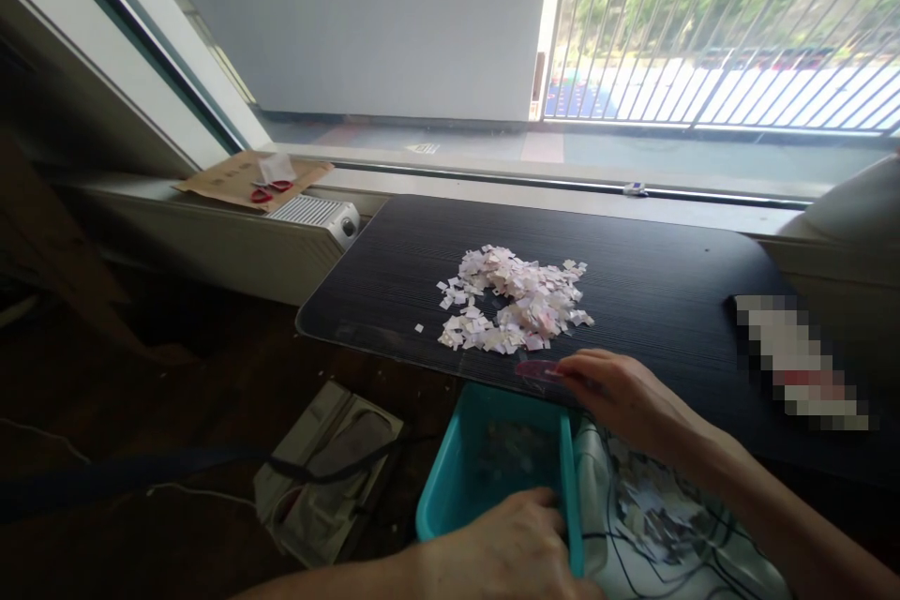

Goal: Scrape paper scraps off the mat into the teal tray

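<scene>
A loose heap of small white and pale pink paper squares [524, 295] lies on the dark wood-grain table [661, 272]. Between the fingers of my right hand [615, 384] is a flat pink translucent piece [535, 369], held low at the table's near edge, just below the heap; its exact kind I cannot make out. My left hand [517, 539] is closed on the right side of a teal plastic bin [442, 478], which sits under that edge. Some small bits lie in the bottom of the bin, in shadow. My left fingertips are partly hidden.
Beside the bin stands a white container with paper scraps [661, 506] and dark cords. A pale box-like object [330, 473] lies on the floor at left. Red-handled scissors [271, 190] rest on a brown envelope [232, 178] by the window. A blurred-out item [798, 361] lies at right.
</scene>
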Motion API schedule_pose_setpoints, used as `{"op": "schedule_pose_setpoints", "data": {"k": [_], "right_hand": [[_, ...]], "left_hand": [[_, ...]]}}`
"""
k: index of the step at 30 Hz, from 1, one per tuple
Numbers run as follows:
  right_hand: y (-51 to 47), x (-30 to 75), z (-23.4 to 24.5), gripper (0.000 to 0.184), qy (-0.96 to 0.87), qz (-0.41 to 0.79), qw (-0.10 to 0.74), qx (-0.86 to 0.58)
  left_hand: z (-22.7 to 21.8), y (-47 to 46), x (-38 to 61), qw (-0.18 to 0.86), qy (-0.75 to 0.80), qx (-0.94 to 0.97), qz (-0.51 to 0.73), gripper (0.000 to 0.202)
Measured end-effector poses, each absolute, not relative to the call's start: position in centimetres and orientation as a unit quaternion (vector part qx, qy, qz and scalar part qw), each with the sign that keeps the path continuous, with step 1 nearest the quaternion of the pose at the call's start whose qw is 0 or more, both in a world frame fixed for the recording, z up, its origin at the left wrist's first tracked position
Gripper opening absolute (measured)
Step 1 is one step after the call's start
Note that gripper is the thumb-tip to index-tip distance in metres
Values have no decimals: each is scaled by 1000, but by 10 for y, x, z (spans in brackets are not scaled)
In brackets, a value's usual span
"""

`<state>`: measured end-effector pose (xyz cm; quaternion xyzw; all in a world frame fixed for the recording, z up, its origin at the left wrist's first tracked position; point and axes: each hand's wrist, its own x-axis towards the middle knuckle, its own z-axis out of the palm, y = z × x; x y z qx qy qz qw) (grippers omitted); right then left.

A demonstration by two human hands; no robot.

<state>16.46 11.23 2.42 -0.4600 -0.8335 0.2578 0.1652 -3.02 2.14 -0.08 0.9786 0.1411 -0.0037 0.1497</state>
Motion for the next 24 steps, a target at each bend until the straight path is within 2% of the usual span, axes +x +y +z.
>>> {"op": "schedule_pose_setpoints", "data": {"k": [3, 7, 12, 17, 24], "right_hand": [[109, 167, 25, 20, -833, 273, 169, -450], [115, 171, 22, 22, -827, 212, 199, -480], [115, 171, 24, 20, -848, 249, 168, -436], [120, 165, 23, 21, -844, 210, 189, -455], [111, 168, 22, 21, -857, 236, 178, -422]], "left_hand": [[1, 23, -30, 158, 125, 979, -19, 14], [9, 24, -29, 167, 125, 977, -39, 14], [28, 26, -28, 187, 125, 972, -67, 12], [40, 30, -25, 183, 116, 971, -102, 12], [40, 25, -28, 180, 124, 973, -76, 15]]}}
